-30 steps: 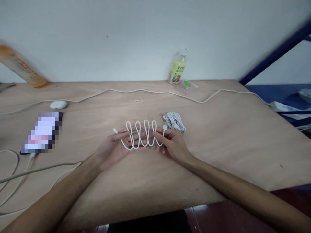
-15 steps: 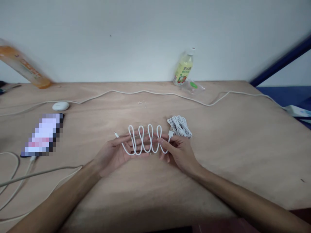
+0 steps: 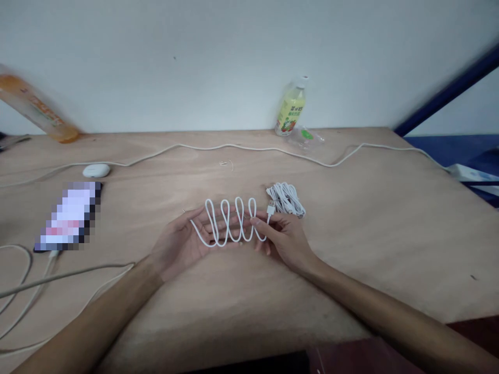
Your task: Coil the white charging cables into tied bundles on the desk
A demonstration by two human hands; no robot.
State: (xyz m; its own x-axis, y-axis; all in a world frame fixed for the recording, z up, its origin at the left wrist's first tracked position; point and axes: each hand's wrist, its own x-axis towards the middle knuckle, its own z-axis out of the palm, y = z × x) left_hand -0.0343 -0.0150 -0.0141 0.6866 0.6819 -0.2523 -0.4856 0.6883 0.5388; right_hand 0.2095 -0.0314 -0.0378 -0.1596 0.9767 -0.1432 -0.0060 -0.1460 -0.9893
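Observation:
A white cable (image 3: 230, 224) lies in zigzag loops across the fingers of my left hand (image 3: 183, 244), which rests palm up on the wooden table (image 3: 351, 234) with fingers stretched out under the loops. My right hand (image 3: 283, 239) pinches the right end of the loops near the USB plug (image 3: 270, 209). Just behind my right hand lies a bundled white cable (image 3: 286, 198).
A phone (image 3: 69, 215) with a cord lies at the left, a small white case (image 3: 95, 170) behind it. A long white cord (image 3: 234, 148) runs across the back. A yellow drink bottle (image 3: 290, 108) stands by the wall, an orange tube (image 3: 37, 110) leans far left.
Both hands keep their hold on the looped cable. The loose left end of the cable has drawn in closer to my left fingers; otherwise only the view shifted.

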